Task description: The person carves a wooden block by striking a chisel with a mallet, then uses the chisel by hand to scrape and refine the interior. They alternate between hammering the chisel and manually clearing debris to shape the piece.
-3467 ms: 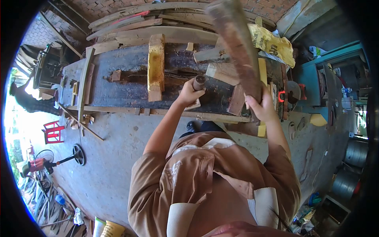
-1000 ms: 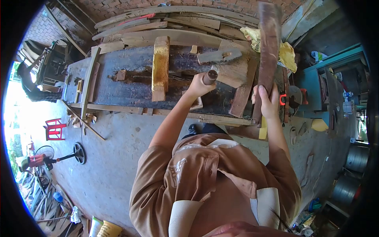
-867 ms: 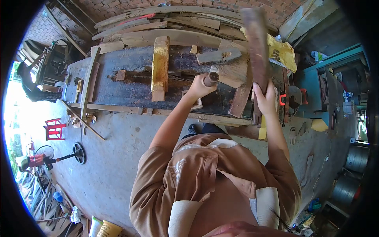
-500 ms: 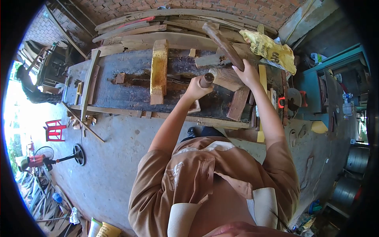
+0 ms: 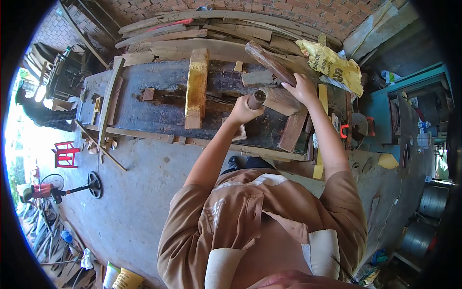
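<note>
My left hand [image 5: 244, 111] is closed around a round dark wooden tool handle [image 5: 257, 98], whose end points up at me. The tool's lower part is hidden by the hand. A thick brown wooden stick [image 5: 269, 61] is in my right hand [image 5: 302, 91], gripped near its lower right end. Its free end slants up and left, above the bench and apart from the handle. Beneath and between the hands lies a wood block [image 5: 276, 100]. Nearer to me a reddish wood piece [image 5: 292, 130] rests on the dark workbench slab [image 5: 163, 123].
A yellow-faced beam [image 5: 196, 89] lies across the slab. Planks [image 5: 231, 31] are stacked by the brick wall, with a yellow sack [image 5: 334, 65] at right. A red stool [image 5: 66, 154] and a fan [image 5: 45, 190] stand left. Another person [image 5: 43, 113] bends at far left.
The free end of the stick in my right hand has dropped a little. My left hand keeps its grip on the handle. The whole view has shifted slightly.
</note>
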`<state>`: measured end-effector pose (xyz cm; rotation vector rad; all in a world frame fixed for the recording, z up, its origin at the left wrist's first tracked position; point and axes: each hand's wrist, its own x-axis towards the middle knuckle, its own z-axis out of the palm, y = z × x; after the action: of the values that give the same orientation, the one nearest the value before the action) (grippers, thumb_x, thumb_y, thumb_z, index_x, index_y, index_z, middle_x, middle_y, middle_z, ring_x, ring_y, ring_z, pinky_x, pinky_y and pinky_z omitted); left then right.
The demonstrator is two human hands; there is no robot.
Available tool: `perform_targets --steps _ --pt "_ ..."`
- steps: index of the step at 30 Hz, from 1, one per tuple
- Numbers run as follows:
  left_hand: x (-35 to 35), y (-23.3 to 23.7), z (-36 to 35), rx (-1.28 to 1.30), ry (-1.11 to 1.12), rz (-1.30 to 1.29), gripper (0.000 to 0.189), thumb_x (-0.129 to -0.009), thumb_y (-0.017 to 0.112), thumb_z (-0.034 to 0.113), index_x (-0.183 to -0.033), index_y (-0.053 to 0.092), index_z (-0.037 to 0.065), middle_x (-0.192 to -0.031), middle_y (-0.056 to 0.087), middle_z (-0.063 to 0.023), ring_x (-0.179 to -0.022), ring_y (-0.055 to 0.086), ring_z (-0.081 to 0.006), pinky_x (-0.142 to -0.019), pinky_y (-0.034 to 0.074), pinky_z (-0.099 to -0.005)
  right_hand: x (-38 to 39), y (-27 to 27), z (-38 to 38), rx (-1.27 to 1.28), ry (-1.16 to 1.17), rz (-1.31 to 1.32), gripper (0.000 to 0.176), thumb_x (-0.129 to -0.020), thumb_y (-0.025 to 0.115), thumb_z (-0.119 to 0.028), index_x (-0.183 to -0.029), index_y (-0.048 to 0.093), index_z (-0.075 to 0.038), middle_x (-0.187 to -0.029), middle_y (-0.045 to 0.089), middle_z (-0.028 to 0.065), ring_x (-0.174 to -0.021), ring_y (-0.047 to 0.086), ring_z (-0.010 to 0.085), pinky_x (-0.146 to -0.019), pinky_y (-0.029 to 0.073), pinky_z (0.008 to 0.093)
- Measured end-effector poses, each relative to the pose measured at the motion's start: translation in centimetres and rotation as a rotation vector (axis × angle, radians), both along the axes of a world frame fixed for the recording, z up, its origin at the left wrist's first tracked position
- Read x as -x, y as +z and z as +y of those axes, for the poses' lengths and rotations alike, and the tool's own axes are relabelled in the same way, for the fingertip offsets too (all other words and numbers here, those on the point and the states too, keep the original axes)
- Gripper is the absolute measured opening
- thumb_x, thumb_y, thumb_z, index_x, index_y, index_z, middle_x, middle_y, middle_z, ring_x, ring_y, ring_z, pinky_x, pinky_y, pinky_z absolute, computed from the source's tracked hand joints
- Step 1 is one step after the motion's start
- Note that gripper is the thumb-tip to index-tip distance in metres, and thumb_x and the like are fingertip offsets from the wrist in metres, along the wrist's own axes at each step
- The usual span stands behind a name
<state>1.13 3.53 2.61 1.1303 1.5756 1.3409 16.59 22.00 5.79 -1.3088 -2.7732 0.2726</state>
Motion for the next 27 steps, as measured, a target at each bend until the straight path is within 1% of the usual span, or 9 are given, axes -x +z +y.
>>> perform_targets --steps 8,10,15,19,20,21,23,24,27 --pt "0.2 -0.7 0.2 0.015 -0.004 0.001 0.024 -0.063 0.069 0.017 -0.074 0.057 -0.001 -0.065 0.056 -0.0035 -0.061 0.049 -0.0089 -0.059 0.043 -0.0272 0.7 1.6 -0.3 -0.029 0.056 0.151 0.073 -0.075 0.057 -0.057 -0.126 0.043 -0.007 -0.118 0.051 0.0146 -0.109 0.051 0.0305 -0.09 0.043 0.0385" --pt "0.2 -0.5 0.4 0.007 0.002 -0.005 0.025 -0.063 0.069 0.017 -0.075 0.057 -0.001 -0.065 0.056 -0.0034 -0.061 0.049 -0.0088 -0.059 0.044 -0.0273 1.0 3.5 -1.8 0.235 0.262 0.643 0.074 -0.073 0.059 -0.058 -0.125 0.045 -0.007 -0.121 0.052 0.0117 -0.111 0.05 0.0268 -0.093 0.04 0.0361" --pt "0.2 -1.4 1.0 -0.099 -0.018 -0.002 0.025 -0.062 0.07 0.018 -0.077 0.059 0.0 -0.067 0.058 -0.0049 -0.063 0.05 -0.0094 -0.062 0.045 -0.0288 2.5 4.1 -8.6 0.659 0.535 0.856 0.068 -0.073 0.066 -0.049 -0.121 0.047 -0.005 -0.121 0.051 0.0098 -0.114 0.047 0.0196 -0.092 0.039 0.0336" --pt "1.1 -3.0 0.6 -0.274 -0.044 -0.016 0.049 -0.06 0.075 0.026 -0.098 0.056 0.002 -0.085 0.062 -0.0109 -0.077 0.06 -0.0185 -0.069 0.047 -0.0297 4.5 2.0 -11.1 0.641 0.436 0.924 0.035 -0.08 0.066 -0.02 -0.107 0.052 -0.004 -0.104 0.058 0.0072 -0.102 0.054 0.0157 -0.089 0.041 0.0278" --pt "2.1 -3.3 -0.4 0.005 -0.106 0.189 0.08 -0.055 0.079 0.037 -0.121 0.045 0.007 -0.109 0.056 -0.0149 -0.103 0.054 -0.028 -0.083 0.045 -0.0391 4.4 1.8 -11.2 0.606 0.423 0.931 0.026 -0.08 0.063 -0.008 -0.103 0.051 -0.004 -0.098 0.059 0.0056 -0.097 0.055 0.0135 -0.087 0.042 0.0272" --pt "2.5 -3.9 -1.7 0.009 -0.105 0.189 0.08 -0.055 0.079 0.037 -0.121 0.045 0.007 -0.109 0.056 -0.0149 -0.103 0.054 -0.028 -0.083 0.045 -0.0391 4.2 1.6 -11.3 0.611 0.422 0.931 0.026 -0.08 0.063 -0.008 -0.103 0.051 -0.004 -0.098 0.059 0.0056 -0.097 0.055 0.0135 -0.087 0.042 0.0272" --pt "2.3 -6.2 -4.7 0.272 -0.056 0.796 0.108 -0.047 0.081 0.05 -0.135 0.029 0.014 -0.128 0.041 -0.0161 -0.123 0.035 -0.0354 -0.094 0.034 -0.0532 3.5 1.1 -11.2 0.546 0.333 1.047 0.024 -0.08 0.063 -0.01 -0.101 0.052 -0.005 -0.094 0.06 0.0054 -0.092 0.057 0.0151 -0.083 0.043 0.0281" --pt "2.1 -7.0 -5.6 0.496 -0.127 0.765 0.125 -0.039 0.08 0.058 -0.14 0.016 0.022 -0.139 0.024 -0.0145 -0.131 0.016 -0.0382 -0.098 0.023 -0.0616 3.0 0.8 -11.0 0.628 0.3 1.116 0.022 -0.081 0.06 -0.007 -0.101 0.051 -0.006 -0.095 0.059 0.0052 -0.092 0.057 0.0141 -0.083 0.044 0.0271" --pt "2.2 -9.7 -7.3 0.523 -0.168 0.818 0.125 -0.038 0.081 0.057 -0.14 0.017 0.024 -0.14 0.023 -0.0142 -0.13 0.017 -0.0404 -0.097 0.026 -0.0609 1.6 0.0 -9.7 0.766 0.224 1.175 0.02 -0.083 0.058 -0.005 -0.102 0.051 -0.005 -0.097 0.059 0.0044 -0.094 0.056 0.0116 -0.08 0.044 0.0237"
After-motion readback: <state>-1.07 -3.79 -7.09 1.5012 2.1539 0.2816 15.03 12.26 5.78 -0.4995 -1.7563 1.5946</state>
